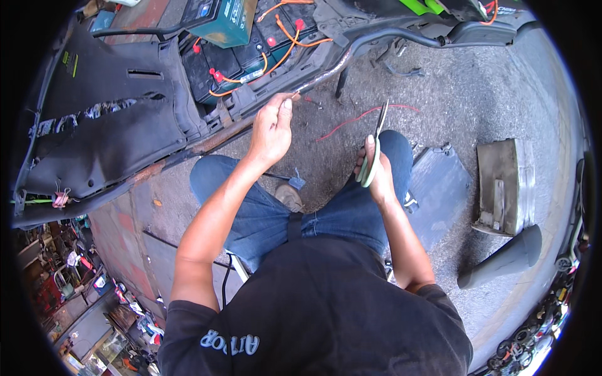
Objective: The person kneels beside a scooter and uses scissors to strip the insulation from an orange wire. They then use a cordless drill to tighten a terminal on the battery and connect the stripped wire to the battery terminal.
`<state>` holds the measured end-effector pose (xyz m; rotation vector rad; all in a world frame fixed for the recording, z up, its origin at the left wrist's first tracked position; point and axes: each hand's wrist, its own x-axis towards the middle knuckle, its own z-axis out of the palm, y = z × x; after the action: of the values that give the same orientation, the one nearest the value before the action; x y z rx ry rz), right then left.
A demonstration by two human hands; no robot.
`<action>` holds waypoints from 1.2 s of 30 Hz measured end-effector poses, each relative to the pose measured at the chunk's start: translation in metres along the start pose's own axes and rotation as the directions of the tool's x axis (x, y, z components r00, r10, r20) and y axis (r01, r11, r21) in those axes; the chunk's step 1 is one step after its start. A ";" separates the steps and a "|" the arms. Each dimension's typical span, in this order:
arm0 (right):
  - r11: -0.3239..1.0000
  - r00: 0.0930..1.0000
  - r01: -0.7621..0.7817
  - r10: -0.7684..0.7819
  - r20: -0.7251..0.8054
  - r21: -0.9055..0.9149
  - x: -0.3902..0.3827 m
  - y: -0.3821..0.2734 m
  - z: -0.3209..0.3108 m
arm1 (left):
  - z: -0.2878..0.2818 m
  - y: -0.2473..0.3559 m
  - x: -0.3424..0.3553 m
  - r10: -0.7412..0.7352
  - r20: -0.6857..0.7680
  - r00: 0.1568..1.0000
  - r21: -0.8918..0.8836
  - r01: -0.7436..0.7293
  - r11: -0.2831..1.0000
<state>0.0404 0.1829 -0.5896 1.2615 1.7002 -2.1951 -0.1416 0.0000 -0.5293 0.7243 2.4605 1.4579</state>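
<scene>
My left hand point(273, 128) is raised at the lower edge of the vehicle's dark frame point(326, 72), with finger and thumb pinched on a thin, small piece, apparently a wire end point(295, 94). My right hand point(379, 175) grips green-handled scissors point(372, 160), their metal blades pointing up and away from me. A length of red wire point(342, 124) lies on the concrete floor point(439, 88) between and beyond my hands. Above my left hand, black batteries point(219, 62) with red terminal caps and orange cables sit in the open frame.
A teal battery point(229, 28) rests on top. A torn black panel point(106, 119) spans the upper left. On the right lie a flat grey panel point(442, 182), a metal housing point(505, 185) and a grey tube point(501, 257). Cluttered tools point(88, 276) fill the lower left.
</scene>
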 end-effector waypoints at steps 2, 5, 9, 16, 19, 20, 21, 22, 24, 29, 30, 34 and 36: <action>0.999 1.000 -0.003 0.002 0.008 0.051 -0.004 0.004 0.003 | -0.001 0.009 0.013 -0.069 0.083 0.994 -0.012 0.070 0.997; 0.998 0.998 -0.034 0.032 0.046 0.049 -0.009 0.009 0.003 | 0.007 0.021 0.054 0.029 0.115 0.993 0.001 -0.030 1.000; 0.999 0.999 -0.019 0.016 0.049 0.046 -0.018 0.015 0.002 | 0.024 0.033 0.113 0.581 0.087 0.809 0.457 -0.551 0.698; 0.999 0.999 0.021 -0.022 0.039 0.042 -0.035 0.021 -0.003 | 0.048 0.030 0.184 0.747 0.337 0.573 0.657 -0.711 0.249; 0.999 0.999 -0.029 0.028 0.039 0.025 -0.040 0.023 -0.008 | 0.050 0.017 0.195 0.681 0.399 0.614 0.652 -0.712 0.259; 0.999 0.999 -0.025 0.024 0.034 0.036 -0.043 0.024 -0.010 | 0.050 0.013 0.196 0.719 0.377 0.584 0.643 -0.724 0.250; 0.999 0.999 -0.032 0.031 0.024 0.039 -0.044 0.025 -0.011 | 0.050 0.009 0.195 0.721 0.370 0.586 0.644 -0.721 0.256; 0.998 0.999 -0.042 0.042 0.013 0.037 -0.044 0.025 -0.013 | 0.047 0.005 0.194 0.721 0.364 0.590 0.646 -0.718 0.261; 0.999 0.999 -0.033 0.032 0.013 0.035 -0.043 0.026 -0.015 | 0.038 -0.001 0.189 0.755 0.233 0.612 0.614 -0.695 0.374; 1.000 0.999 0.018 -0.017 0.040 -0.020 -0.033 0.027 -0.015 | 0.000 -0.012 0.176 0.610 0.091 0.787 0.593 -0.535 0.602; 0.999 0.999 0.021 -0.020 0.043 -0.029 -0.032 0.027 -0.014 | -0.006 -0.014 0.174 0.529 0.167 0.832 0.568 -0.520 0.638; 0.999 0.999 0.016 -0.014 0.044 -0.051 -0.031 0.023 -0.007 | -0.004 -0.015 0.170 0.540 0.350 0.765 0.525 -0.638 0.563; 0.999 0.999 0.016 -0.014 0.046 -0.039 -0.034 0.021 -0.004 | 0.001 -0.014 0.171 0.483 0.386 0.786 0.526 -0.618 0.584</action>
<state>0.0758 0.1648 -0.5843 1.1847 1.7324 -2.1699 -0.2924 0.0808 -0.5280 1.8251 2.6652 0.5359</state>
